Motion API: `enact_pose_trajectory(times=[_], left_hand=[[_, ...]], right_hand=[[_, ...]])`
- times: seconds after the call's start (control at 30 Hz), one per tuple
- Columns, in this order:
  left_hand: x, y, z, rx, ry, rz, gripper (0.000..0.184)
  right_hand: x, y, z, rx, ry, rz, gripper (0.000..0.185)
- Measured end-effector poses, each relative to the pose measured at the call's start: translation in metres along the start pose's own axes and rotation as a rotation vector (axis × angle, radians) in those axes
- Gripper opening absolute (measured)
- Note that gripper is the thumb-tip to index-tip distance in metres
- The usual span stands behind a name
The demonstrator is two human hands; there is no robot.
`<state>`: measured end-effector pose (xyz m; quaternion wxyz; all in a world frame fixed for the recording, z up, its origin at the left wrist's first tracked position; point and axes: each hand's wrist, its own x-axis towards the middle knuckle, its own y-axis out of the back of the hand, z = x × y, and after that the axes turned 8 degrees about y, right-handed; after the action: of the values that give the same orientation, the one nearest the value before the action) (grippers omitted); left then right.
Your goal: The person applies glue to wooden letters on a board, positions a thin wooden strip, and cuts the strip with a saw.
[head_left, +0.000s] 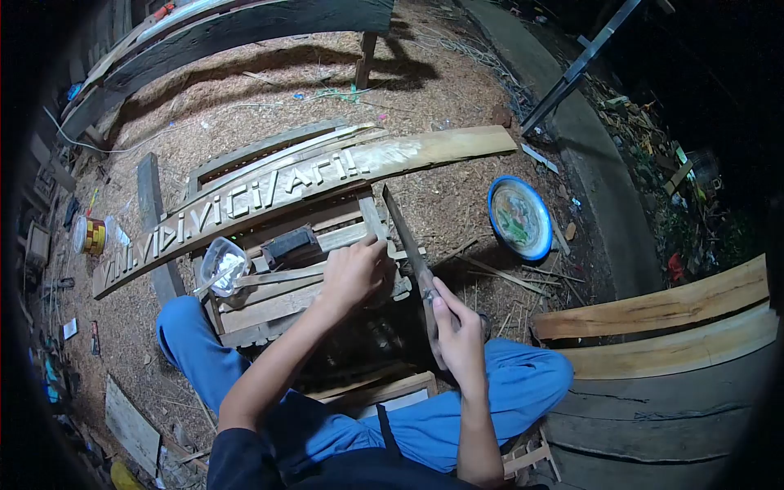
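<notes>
My left hand (353, 269) is closed, knuckles up, above a slatted wooden crate (265, 314); what its fingers hold, if anything, is hidden. My right hand (459, 331) grips a long dark machete-like blade (408, 241), which slants up and away past the crate's right side. On the crate stand a dark rectangular block (291, 247) and a clear plastic tub (222, 265) with white material and a stick in it. Beyond them lies a long plank (457, 145) with raised wooden letters (237, 202) reading roughly "vini.vidi.vici/ari!!".
A blue-rimmed round tray (492, 204) lies on the shavings-covered ground at right. Two curved boards (653, 306) rest by the dark planks (645, 420) at lower right. A wooden bench (253, 41) stands at the back. A yellow-and-red can (91, 237) is at left.
</notes>
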<state>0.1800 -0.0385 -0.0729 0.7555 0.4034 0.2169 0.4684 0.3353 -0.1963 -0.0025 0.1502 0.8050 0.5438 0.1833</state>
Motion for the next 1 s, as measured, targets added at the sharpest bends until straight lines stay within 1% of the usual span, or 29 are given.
enact_pose_trajectory(times=[0.13, 0.17, 0.2, 0.23, 0.3, 0.37, 0.43, 0.5, 0.53, 0.57, 0.63, 0.7, 0.77, 0.83, 0.9, 0.93, 0.97, 1.0], left_hand=[[-0.001, 0.003, -0.004, -0.008, -0.039, 0.028, 0.025], [-0.002, -0.001, -0.006, -0.015, -0.080, 0.092, 0.022], [-0.003, -0.003, -0.005, -0.020, -0.120, 0.154, 0.019], [-0.003, -0.005, -0.005, -0.024, -0.117, 0.154, 0.019], [-0.003, -0.006, -0.004, -0.007, -0.092, 0.124, 0.019], [-0.002, -0.004, -0.005, -0.006, -0.080, 0.093, 0.019], [0.001, -0.003, -0.004, -0.007, -0.070, 0.074, 0.019], [-0.001, -0.002, -0.006, -0.042, -0.092, 0.104, 0.017], [-0.003, -0.002, -0.005, -0.043, -0.091, 0.105, 0.017], [-0.003, -0.002, -0.004, -0.043, -0.090, 0.118, 0.017], [-0.002, -0.004, -0.005, -0.049, -0.083, 0.129, 0.017], [0.000, -0.005, -0.012, -0.047, -0.113, 0.100, 0.018], [0.001, -0.007, -0.013, -0.030, -0.112, 0.088, 0.018], [0.000, -0.007, -0.009, -0.022, -0.114, 0.083, 0.019], [0.001, -0.003, -0.006, -0.057, -0.026, 0.040, 0.020], [0.001, -0.002, -0.009, -0.027, -0.062, 0.053, 0.019], [0.001, -0.003, -0.008, -0.030, -0.057, 0.056, 0.019], [0.000, -0.005, -0.006, -0.026, -0.080, 0.084, 0.019]], right_hand=[[-0.024, 0.014, -0.006, -0.022, -0.010, -0.005, 0.034], [-0.030, 0.020, -0.007, -0.028, -0.005, -0.009, 0.034], [-0.035, 0.025, -0.008, -0.031, -0.081, -0.017, 0.035], [-0.037, 0.027, -0.009, -0.032, -0.160, -0.023, 0.035], [-0.029, 0.022, -0.005, 0.001, -0.181, -0.017, 0.036], [-0.011, 0.006, 0.009, 0.082, -0.109, 0.009, 0.036], [-0.004, -0.002, 0.010, 0.134, -0.093, 0.026, 0.037], [-0.010, 0.003, 0.011, -0.059, -0.019, -0.005, 0.037], [-0.013, 0.001, 0.024, -0.103, 0.298, 0.079, 0.038], [-0.026, 0.010, 0.030, -0.106, 0.305, 0.076, 0.038], [-0.043, 0.025, 0.002, -0.041, -0.145, -0.018, 0.038], [-0.041, 0.017, 0.005, -0.054, -0.140, -0.010, 0.039], [-0.019, -0.001, 0.012, -0.097, 0.151, 0.063, 0.039], [-0.009, -0.008, 0.016, -0.077, 0.156, 0.084, 0.038], [-0.009, 0.000, 0.006, -0.069, 0.007, 0.024, 0.038], [-0.018, 0.007, 0.009, -0.082, 0.002, 0.008, 0.038], [-0.028, 0.012, 0.008, -0.085, 0.003, 0.002, 0.038], [-0.037, 0.018, 0.001, -0.059, -0.069, -0.005, 0.036]])
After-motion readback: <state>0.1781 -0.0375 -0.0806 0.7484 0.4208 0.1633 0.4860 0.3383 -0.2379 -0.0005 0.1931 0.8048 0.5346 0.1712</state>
